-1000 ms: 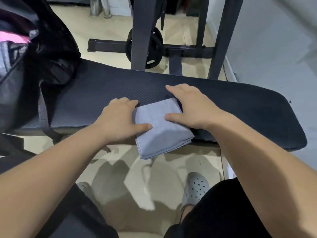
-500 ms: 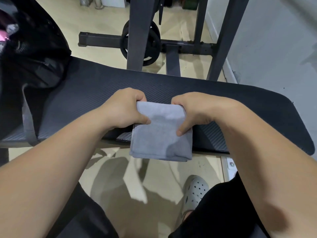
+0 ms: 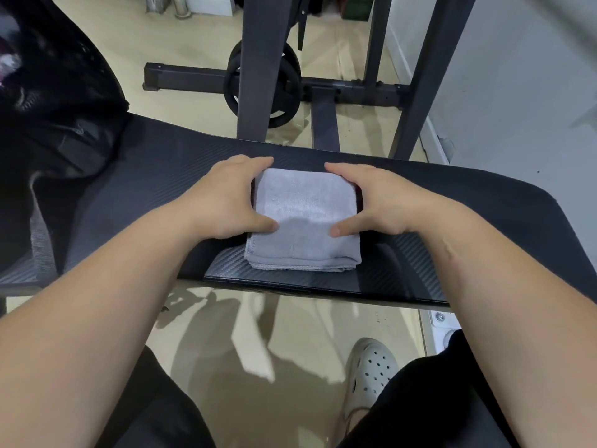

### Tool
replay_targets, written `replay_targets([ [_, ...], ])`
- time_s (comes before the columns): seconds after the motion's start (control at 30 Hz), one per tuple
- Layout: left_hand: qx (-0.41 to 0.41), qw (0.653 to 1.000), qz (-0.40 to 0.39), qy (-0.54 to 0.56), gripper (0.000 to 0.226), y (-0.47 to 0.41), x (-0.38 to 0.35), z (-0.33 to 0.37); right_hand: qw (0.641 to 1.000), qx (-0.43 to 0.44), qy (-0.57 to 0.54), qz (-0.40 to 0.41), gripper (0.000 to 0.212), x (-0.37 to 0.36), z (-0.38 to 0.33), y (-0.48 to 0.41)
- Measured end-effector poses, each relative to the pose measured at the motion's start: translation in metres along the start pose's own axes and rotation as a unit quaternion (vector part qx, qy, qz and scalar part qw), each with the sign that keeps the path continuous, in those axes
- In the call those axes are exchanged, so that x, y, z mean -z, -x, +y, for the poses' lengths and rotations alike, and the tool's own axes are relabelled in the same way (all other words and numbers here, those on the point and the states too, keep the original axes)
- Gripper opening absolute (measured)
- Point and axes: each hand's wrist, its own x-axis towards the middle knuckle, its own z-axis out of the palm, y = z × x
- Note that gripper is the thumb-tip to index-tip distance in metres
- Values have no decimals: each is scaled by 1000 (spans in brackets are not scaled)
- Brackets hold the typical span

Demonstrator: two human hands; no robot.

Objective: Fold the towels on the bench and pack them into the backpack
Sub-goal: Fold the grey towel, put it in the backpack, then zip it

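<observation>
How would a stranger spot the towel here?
Find the long black padded bench running across the view. Near its front edge, between the left hand and the right hand, lies a grey towel folded into a thick square. It is the only pale, soft thing on the dark bench; the black backpack sits at the far left.

Black padded weight bench [image 3: 484, 202] with carbon-weave surface, stretching left to right. Folded grey towel [image 3: 303, 218] lying flat mid-bench, close to the near edge. Black backpack [image 3: 55, 101] sitting on the left end, grey strap [image 3: 40, 234] draped over the padding.
</observation>
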Motion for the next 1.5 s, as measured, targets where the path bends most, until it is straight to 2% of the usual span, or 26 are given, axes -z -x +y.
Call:
replay_targets([
  [0.07, -12, 1000, 18, -13, 96, 2, -1, 4, 1000, -5, 13, 12, 108, -3, -4, 1],
  [0.13, -43, 996, 59, -46, 66, 4, -2, 11, 999, 3, 18, 49, 81, -6, -8, 0],
  [0.2, -69, 988, 109, -86, 42, 5, -4, 16, 992, 12, 40, 117, 54, -11, -14, -3],
  [0.27, -76, 980, 153, -103, 31, 5, -8, 17, 976, 22, 77, 203, 40, -19, -22, -4],
  [0.37, -70, 973, 197, -98, 24, 7, -19, 16, 951, 45, 79, 294, 29, -37, -26, -1],
  [0.43, -67, 970, 207, -105, 21, 11, -27, 17, 953, 60, 18, 297, 30, -43, -26, 5],
  [0.5, -66, 968, 214, -116, 20, 16, -33, 17, 961, 86, -15, 263, 41, -43, -25, 16],
  [0.6, -94, 961, 232, -116, 27, 25, -35, 16, 969, 110, 23, 221, 53, -40, -24, 33],
  [0.73, -156, 952, 201, -169, 65, 43, -45, 13, 958, 129, 73, 246, 39, -45, -19, 41],
  [0.83, -101, 969, 135, -179, 75, 60, -56, 19, 958, 126, 50, 254, 26, -55, -14, 40],
  [0.97, -59, 975, 71, -201, 95, 72, -74, 24, 968, 110, 9, 224, 32, -55, -12, 40],
  [1.1, -58, 967, 61, -242, 100, 77, -82, 24, 942, 88, -11, 323, 46, -52, -25, 35],
  [1.17, -55, 966, 52, -249, 100, 79, -83, 25, 928, 102, 24, 358, 38, -52, -34, 31],
  [1.23, -48, 969, 38, -240, 98, 79, -82, 24, 943, 91, 66, 313, 38, -55, -41, 23],
  [1.33, -27, 982, 22, -187, 91, 76, -74, 29, 983, 2, 81, 164, 51, -64, -40, 12],
  [1.43, 28, 997, 22, -75, 77, 62, -55, 41, 991, -30, 46, 125, 57, -63, -34, 6],
  [1.5, 56, 996, 34, -63, 69, 49, -42, 48, 993, -35, 19, 110, 59, -62, -34, 5],
])
